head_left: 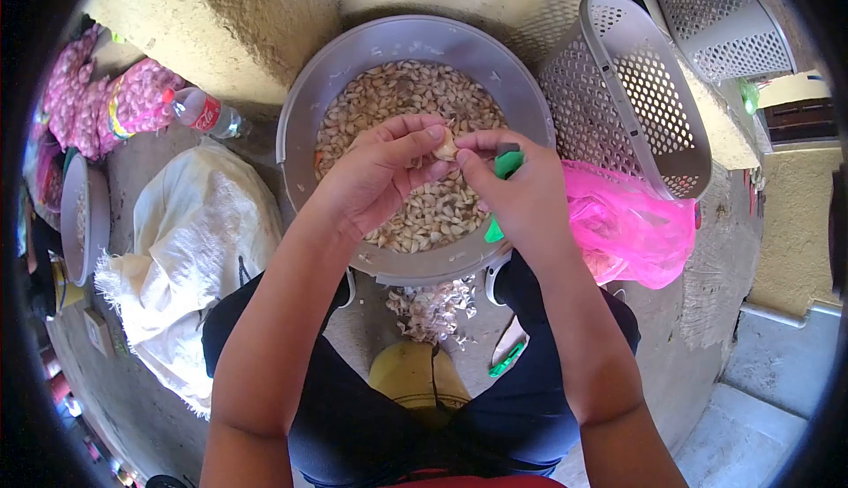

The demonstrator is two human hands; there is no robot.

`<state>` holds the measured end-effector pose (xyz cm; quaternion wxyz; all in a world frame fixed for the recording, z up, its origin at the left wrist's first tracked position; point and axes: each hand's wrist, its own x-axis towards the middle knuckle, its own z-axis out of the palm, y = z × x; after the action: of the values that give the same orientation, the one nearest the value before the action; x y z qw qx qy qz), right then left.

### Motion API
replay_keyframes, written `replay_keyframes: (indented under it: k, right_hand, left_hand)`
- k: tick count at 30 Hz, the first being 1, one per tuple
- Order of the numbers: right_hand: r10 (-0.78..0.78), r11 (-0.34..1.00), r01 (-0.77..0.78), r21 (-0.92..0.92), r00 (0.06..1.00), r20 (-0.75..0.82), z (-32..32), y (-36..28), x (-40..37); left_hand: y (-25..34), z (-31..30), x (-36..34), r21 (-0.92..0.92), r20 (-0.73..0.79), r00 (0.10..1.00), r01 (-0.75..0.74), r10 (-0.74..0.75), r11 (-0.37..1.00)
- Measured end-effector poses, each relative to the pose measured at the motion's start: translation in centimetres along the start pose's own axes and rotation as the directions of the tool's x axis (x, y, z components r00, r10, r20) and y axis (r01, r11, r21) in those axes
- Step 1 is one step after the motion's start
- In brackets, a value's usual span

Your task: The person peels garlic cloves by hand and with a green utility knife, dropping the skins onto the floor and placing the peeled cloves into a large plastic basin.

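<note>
Pink mesh sacks [146, 95] are lying at the far left, and a red-capped Coca-Cola bottle [205, 113] is leaning just beside them. Nearer the person, a whitish woven sack [190, 241] is slumping on the floor [353, 347]. Next comes a large grey basin [305, 73], where peeled garlic cloves [424, 223] are sitting in water. Above it, the left hand [375, 168] is pinching a garlic clove [446, 146] between thumb and fingers, and the right hand [527, 186] is gripping the clove's other side with its fingertips while keeping a green tool [507, 165] tucked against the palm. Papery skins [433, 310] are scattering the floor below the basin. Farther right, a bright pink plastic bag [632, 223] is resting near a grey perforated basket [587, 90].
</note>
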<state>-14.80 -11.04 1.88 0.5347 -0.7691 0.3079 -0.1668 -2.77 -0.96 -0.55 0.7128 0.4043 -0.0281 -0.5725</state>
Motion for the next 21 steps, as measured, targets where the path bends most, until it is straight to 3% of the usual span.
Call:
replay_keyframes:
  k: [2,11,17,21]
  right_hand:
    - [-0.13,0.987,0.124,-0.101,0.99,-0.054,0.3,0.2,-0.2]
    - [-0.299,0.923,0.28,-0.263,0.953,-0.038,0.1,0.1,-0.6]
    - [-0.154,0.969,0.152,-0.192,0.988,0.008,-0.4,0.2,0.0]
    - [0.039,0.999,-0.039,0.007,0.999,-0.007,-0.4,-0.1,0.3]
  left_hand:
    - [-0.2,-0.4,0.2,0.007,0.016,1.0,-0.006,0.006,1.0]
    - [-0.5,-0.1,-0.1,0.058,0.053,0.998,-0.042,0.039,0.997]
    - [-0.5,0.1,-0.4,0.111,0.021,1.0,-0.018,0.016,0.994]
    - [0.1,0.3,-0.5,0.072,0.097,0.995,0.0,-0.007,0.997]
